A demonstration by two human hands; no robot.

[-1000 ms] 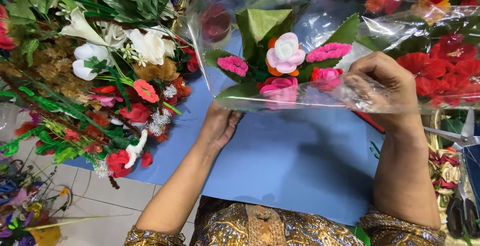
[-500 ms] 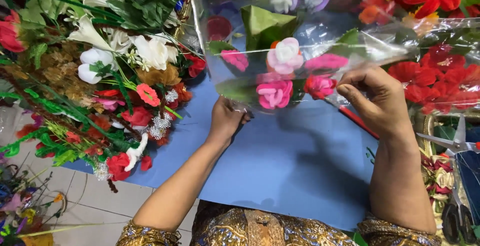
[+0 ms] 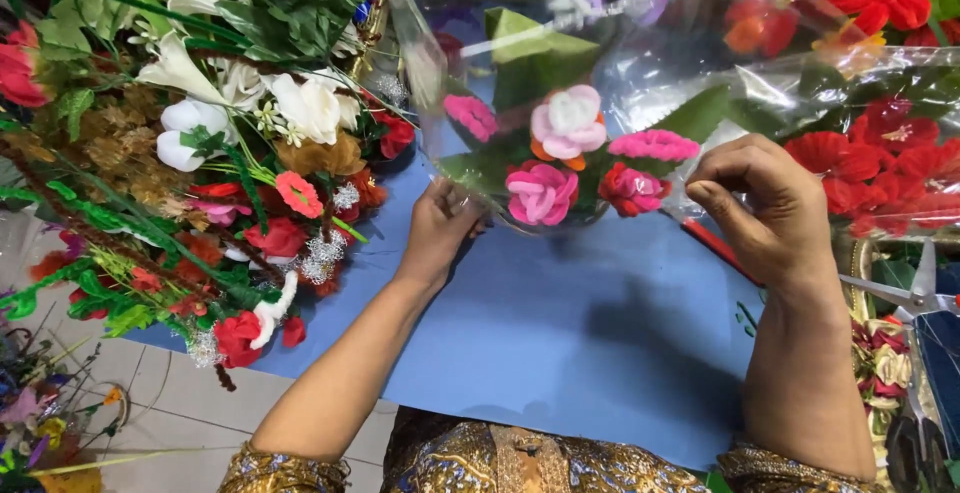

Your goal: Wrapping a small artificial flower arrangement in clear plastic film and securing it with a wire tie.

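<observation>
Both hands clamped on a clear crinkled plastic wrap (image 3: pixel 660 63) around a small bouquet of pink and red fabric flowers (image 3: pixel 565 158), held above the blue sheet (image 3: pixel 560 333). Left hand (image 3: pixel 440 228) pinches the lower-left edge; right hand (image 3: pixel 765 208) grips the right edge. Heaped artificial flowers (image 3: pixel 200 153) lie left, scissors (image 3: pixel 915 298) right

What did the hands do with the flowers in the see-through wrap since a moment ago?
Both hands lifted the clear wrap holding the small bouquet up off the blue sheet. The left hand and right hand kept their grip on its lower edges. The flower heap at the left stayed put.
</observation>
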